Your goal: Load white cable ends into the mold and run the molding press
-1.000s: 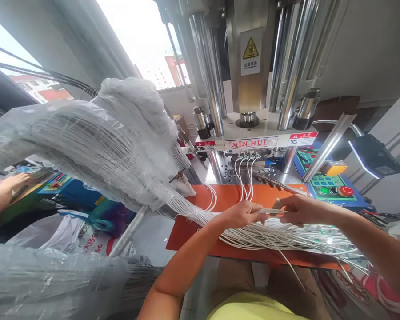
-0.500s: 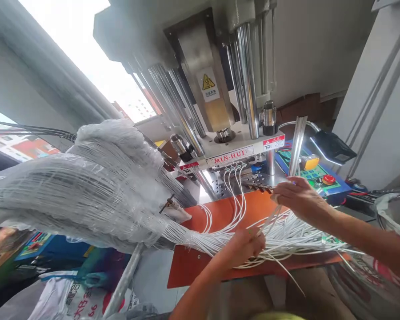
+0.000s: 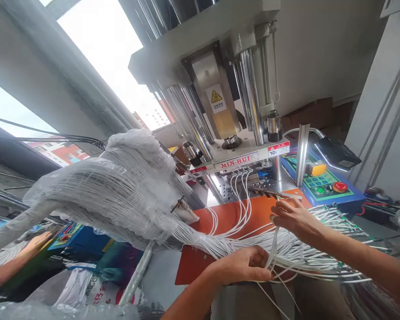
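My left hand (image 3: 245, 265) is closed on a few white cables (image 3: 272, 249) low over the front edge of the orange mat (image 3: 230, 213). The same strands run up to my right hand (image 3: 295, 218), which pinches them higher, in front of the machine. Both hands sit above a thick spread of white cables (image 3: 320, 253) lying across the mat. That spread comes out of a large plastic-wrapped bundle (image 3: 120, 191) on the left. Several cables (image 3: 242, 186) loop up into the fixture of the MIN-HUI press (image 3: 240, 160).
A blue control box (image 3: 323, 182) with a red stop button stands right of the press, beside a metal post (image 3: 301, 153) and a black lamp (image 3: 336, 153). Another person's arm (image 3: 16, 262) shows at lower left, near printed bags (image 3: 86, 284). Tweezers (image 3: 270, 192) lie by the fixture.
My left hand has dropped toward me with the strands. My right hand has moved slightly down, stretching them between both hands. The view has shifted a little.
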`<state>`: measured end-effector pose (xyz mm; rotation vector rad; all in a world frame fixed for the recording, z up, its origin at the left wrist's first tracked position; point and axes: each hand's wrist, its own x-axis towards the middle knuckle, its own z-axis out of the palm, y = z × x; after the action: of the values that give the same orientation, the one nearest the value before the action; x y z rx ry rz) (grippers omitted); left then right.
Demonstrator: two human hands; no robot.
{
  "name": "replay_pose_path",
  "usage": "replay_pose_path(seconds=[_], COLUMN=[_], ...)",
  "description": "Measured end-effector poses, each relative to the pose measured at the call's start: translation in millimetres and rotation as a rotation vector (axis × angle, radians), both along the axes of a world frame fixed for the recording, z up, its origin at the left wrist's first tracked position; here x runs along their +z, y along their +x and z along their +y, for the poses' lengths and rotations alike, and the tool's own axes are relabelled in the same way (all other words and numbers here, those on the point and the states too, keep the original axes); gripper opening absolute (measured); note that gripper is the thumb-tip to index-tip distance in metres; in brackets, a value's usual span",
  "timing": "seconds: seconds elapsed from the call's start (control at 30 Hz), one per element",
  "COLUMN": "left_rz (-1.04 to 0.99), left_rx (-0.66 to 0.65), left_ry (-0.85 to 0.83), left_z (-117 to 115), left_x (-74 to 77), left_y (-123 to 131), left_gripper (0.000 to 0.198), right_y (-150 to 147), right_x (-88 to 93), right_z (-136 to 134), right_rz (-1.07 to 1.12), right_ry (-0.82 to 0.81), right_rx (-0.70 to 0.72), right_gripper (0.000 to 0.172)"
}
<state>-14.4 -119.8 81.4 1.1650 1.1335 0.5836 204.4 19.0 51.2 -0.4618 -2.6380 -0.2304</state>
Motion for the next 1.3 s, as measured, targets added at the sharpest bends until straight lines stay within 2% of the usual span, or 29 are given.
replay_pose_path(seconds=[0.07,0.17,0.23,0.3,0.33,0.47,0.57,0.63,0.67,0.77,0.83,0.9,1.03,1.1,1.2,1.3], left_rz=[-0.099,-0.286,-0.416,-0.488,-0.498,-0.49,-0.477,-0.439,-0.403,-0.274,-0.24,-0.265,-0.338,-0.363,-0.37,-0.388], left_rx=[0.009,0.104,0.198,0.282,0.302,0.226,0.196,0.185,0.186,0.224,0.246,0.243,0.254,0.275,0.298,0.292], left_ry=[0.0,-0.012,-0.066,-0.105,-0.114,-0.165,-0.189,-0.205,-0.2,-0.1,-0.031,-0.018,-0.027,-0.032,-0.033,-0.043], left_z=[19.0,53.7,71.6,80.7,82.2,80.3,82.5,86.4,88.6,94.6,98.2,101.9,108.2,110.2,111.3,109.7], left_x=[5.9,3.0,-4.1,-10.7,-12.9,-13.6,-11.2,-11.5,-12.3,-16.9,-19.5,-20.6,-18.9,-16.8,-14.1,-13.8], left_y=[11.3,28.4,34.8,36.8,36.6,35.8,37.0,38.1,38.6,41.5,44.7,48.7,55.2,56.3,55.8,56.1], left_gripper=[0.054,0.045,0.04,0.04,0.042,0.043,0.04,0.04,0.04,0.04,0.04,0.041,0.041,0.04,0.039,0.037], right_y=[-12.8,-23.7,-21.5,-12.5,-6.7,8.7,4.2,-3.3,-6.8,-11.4,-8.9,-3.6,7.9,12.2,17.7,25.3], right_x=[6.2,15.9,21.8,26.6,28.2,30.4,27.0,21.2,17.4,5.5,1.8,3.7,16.6,21.6,24.8,24.8], right_z=[-2.5,1.2,11.5,27.1,35.7,61.7,64.4,62.0,60.8,58.1,54.3,47.0,28.5,23.2,21.7,21.9], right_rz=[-0.041,-0.086,-0.036,0.106,0.194,0.407,0.364,0.303,0.298,0.388,0.44,0.438,0.54,0.695,1.007,1.176], right_ry=[0.012,-0.022,-0.113,-0.315,-0.463,-1.107,-1.363,-1.378,-1.328,-1.072,-0.939,-0.826,-0.644,-0.687,-0.923,-1.13], right_rx=[0.04,0.069,0.097,0.101,0.093,0.026,0.021,0.034,0.023,-0.03,-0.013,0.001,-0.07,-0.133,-0.234,-0.233], right_gripper=[0.011,0.012,0.028,0.049,0.054,0.048,0.053,0.054,0.053,0.045,0.042,0.043,0.045,0.039,0.027,0.032])
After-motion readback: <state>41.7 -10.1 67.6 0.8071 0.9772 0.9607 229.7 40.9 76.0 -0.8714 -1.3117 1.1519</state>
